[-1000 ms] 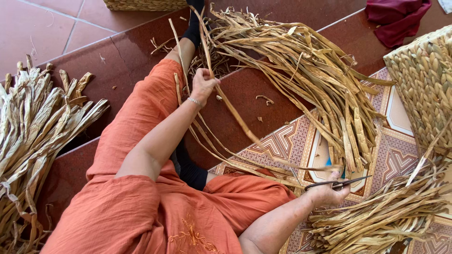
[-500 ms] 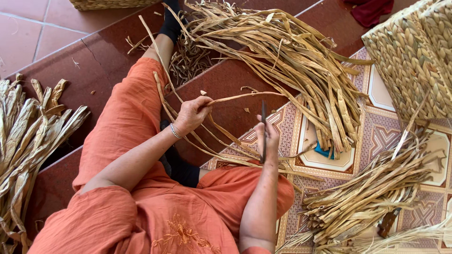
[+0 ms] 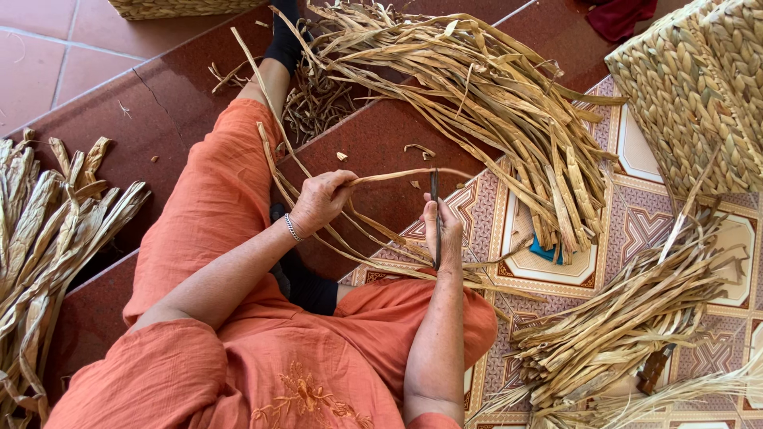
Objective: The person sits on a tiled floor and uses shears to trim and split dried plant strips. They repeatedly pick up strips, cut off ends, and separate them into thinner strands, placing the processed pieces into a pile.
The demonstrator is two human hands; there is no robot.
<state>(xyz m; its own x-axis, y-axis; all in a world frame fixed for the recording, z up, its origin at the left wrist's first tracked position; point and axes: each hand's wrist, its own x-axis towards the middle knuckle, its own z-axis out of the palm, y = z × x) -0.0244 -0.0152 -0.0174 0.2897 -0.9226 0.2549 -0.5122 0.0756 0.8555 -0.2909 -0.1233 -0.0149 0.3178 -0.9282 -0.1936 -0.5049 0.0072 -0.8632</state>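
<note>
I sit on dark red steps in orange clothes. My left hand [image 3: 322,200] pinches a long dried leaf strip [image 3: 397,174] that arcs to the right in front of me. My right hand [image 3: 445,233] grips dark scissors [image 3: 435,208], held upright, their blades at the strip's right part. More loose strips [image 3: 358,238] trail across my lap and over the step edge.
A large heap of dried strips [image 3: 485,95] lies ahead. A bundle of strips [image 3: 628,318] rests on the patterned tile floor at right. Woven baskets [image 3: 699,95] stand at upper right. Wider dried leaves [image 3: 48,246] lie on the left step.
My right hand rose from the bundle at lower right with the scissors and came to the strip. My left hand drew the strip closer to me.
</note>
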